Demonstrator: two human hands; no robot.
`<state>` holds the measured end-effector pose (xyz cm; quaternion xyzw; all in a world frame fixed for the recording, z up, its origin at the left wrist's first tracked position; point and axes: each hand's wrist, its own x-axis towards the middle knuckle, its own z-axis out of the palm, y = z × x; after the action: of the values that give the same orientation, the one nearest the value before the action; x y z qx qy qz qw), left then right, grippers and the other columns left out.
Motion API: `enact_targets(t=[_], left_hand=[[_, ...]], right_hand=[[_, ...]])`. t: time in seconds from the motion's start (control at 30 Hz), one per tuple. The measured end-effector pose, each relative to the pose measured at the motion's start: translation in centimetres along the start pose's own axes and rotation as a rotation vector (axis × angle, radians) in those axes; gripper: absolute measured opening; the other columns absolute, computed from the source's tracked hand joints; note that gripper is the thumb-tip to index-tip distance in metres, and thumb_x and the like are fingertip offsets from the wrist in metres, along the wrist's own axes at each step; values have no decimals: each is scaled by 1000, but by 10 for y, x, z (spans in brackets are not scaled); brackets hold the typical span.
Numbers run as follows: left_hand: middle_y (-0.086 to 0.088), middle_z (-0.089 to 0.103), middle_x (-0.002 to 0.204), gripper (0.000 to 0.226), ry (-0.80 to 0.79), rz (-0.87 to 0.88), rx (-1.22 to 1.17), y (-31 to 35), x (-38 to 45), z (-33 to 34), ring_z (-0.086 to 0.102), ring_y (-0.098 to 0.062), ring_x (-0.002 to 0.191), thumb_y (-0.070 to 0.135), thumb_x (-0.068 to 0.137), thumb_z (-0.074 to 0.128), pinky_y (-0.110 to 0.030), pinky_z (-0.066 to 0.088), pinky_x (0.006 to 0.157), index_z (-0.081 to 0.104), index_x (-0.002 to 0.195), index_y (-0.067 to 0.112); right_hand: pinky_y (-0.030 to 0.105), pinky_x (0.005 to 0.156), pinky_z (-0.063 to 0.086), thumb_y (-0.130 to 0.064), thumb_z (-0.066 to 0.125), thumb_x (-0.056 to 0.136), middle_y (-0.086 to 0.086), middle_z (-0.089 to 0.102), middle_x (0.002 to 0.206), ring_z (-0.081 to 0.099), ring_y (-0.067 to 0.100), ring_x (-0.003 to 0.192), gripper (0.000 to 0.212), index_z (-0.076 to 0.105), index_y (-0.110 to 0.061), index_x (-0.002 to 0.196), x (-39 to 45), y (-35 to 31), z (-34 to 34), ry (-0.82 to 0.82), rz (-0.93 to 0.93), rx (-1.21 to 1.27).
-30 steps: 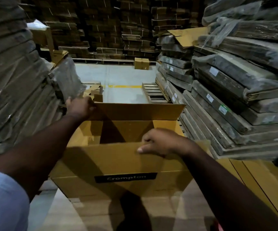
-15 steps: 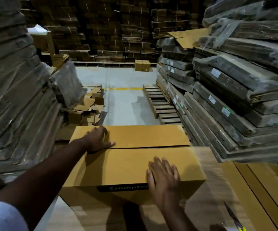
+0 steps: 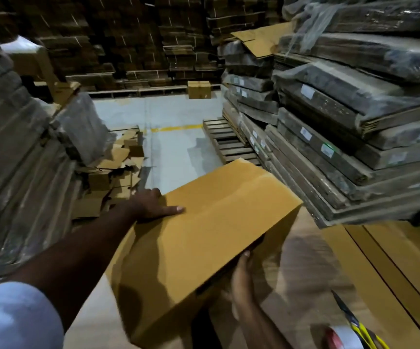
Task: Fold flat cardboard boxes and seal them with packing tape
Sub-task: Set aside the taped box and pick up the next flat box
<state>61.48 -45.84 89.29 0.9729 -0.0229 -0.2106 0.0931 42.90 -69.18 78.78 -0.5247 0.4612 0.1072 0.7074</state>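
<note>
the left hand (image 3: pixel 151 205) is laid flat on the top of the box (image 3: pixel 204 222) near its far left corner, fingers straight and spread, the thumb pointing across the cardboard; nothing is gripped, the flaps are only pressed down. the right hand (image 3: pixel 241 280) is set against the near right side of the box, under its top edge, the fingers seeming straight and pushing up or steadying; whether anything is curled round the edge cannot be told, since the view there is blurred.

the box is seen closed, unsealed and skewed, resting on flat cardboard sheets (image 3: pixel 385 253), with its centre seam running away from the person. a tape roll (image 3: pixel 342 336) and a yellow-handled tool (image 3: pixel 355 323) lie at the lower right, near the right arm.

the main risk is judged to be the flaps springing open if the left palm is lifted before tape is laid. the box could also slide or tip off the sheets, being held by pressure alone. if the right hand is withdrawn for the tape, the seam may be left gaping or crooked, and the tape may then be stuck askew.
</note>
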Motion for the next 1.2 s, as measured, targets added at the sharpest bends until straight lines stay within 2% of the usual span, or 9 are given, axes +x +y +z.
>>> enact_targets(t=[0.1, 0.2, 0.27, 0.33, 0.4, 0.5, 0.63, 0.83, 1.2], left_hand=[[-12, 41, 160, 155, -1, -40, -179, 14, -22, 18, 48, -35, 139, 110, 38, 57, -50, 44, 112, 26, 157, 15], [-8, 51, 152, 143, 10, -47, -223, 17, -34, 27, 54, -31, 131, 107, 41, 61, -47, 49, 108, 38, 153, 22], [-2, 56, 146, 124, 6, -56, -302, 13, -42, 32, 59, -25, 124, 102, 45, 67, -44, 52, 105, 49, 147, 33], [4, 67, 127, 91, -50, -89, -445, 2, -56, 43, 67, -15, 106, 89, 61, 75, -34, 57, 93, 61, 133, 34], [2, 75, 113, 76, -134, -158, -593, -1, -75, 55, 75, -16, 90, 80, 68, 79, -32, 59, 82, 65, 125, 31], [-4, 77, 108, 68, -131, -203, -776, 5, -100, 67, 78, -20, 82, 63, 79, 79, -30, 59, 67, 60, 133, 25], [-4, 73, 119, 89, -106, -195, -812, 6, -129, 76, 76, -26, 98, 69, 70, 84, -41, 60, 85, 53, 143, 28], [8, 69, 108, 67, 30, -127, -789, 26, -189, 73, 72, -17, 94, 64, 84, 71, -29, 54, 71, 54, 140, 31], [18, 71, 103, 40, 170, 116, -844, 81, -281, 79, 73, -7, 82, 64, 85, 71, -25, 53, 65, 63, 115, 38]], right_hand=[[51, 123, 29, -91, 36, 69, 0, 20, 174, 25, 31, 157, 116, 15, -33, 168, -21, 2, 10, -64, -107, 9], [37, 107, 38, -66, 73, 83, -7, 33, 162, 33, 26, 151, 115, 4, -32, 168, -38, 12, -1, -164, -227, 28], [34, 100, 42, -44, 85, 86, -8, 44, 153, 46, 25, 141, 116, 3, -33, 168, -20, 14, -16, -180, -224, 48], [36, 102, 48, -55, 95, 67, -7, 52, 151, 56, 24, 133, 129, 16, -36, 167, -5, 7, -31, -211, -213, 31], [42, 105, 53, -70, 94, 47, -9, 55, 150, 61, 25, 129, 135, 29, -43, 163, 1, -5, -43, -239, -254, -67], [49, 103, 57, -65, 90, 50, -8, 65, 141, 67, 23, 119, 119, 40, -44, 157, 6, -20, -55, -310, -302, -73], [52, 101, 58, -71, 90, 46, -10, 67, 138, 68, 24, 120, 113, 49, -48, 148, 2, -22, -67, -361, -340, -123], [55, 92, 62, -30, 89, 84, -8, 77, 120, 76, 25, 104, 58, 62, -44, 133, -25, -23, -103, -442, -412, -97], [47, 90, 64, -23, 83, 90, 0, 78, 118, 76, 28, 106, 51, 62, -35, 135, -114, -31, -196, -365, -640, -74]])
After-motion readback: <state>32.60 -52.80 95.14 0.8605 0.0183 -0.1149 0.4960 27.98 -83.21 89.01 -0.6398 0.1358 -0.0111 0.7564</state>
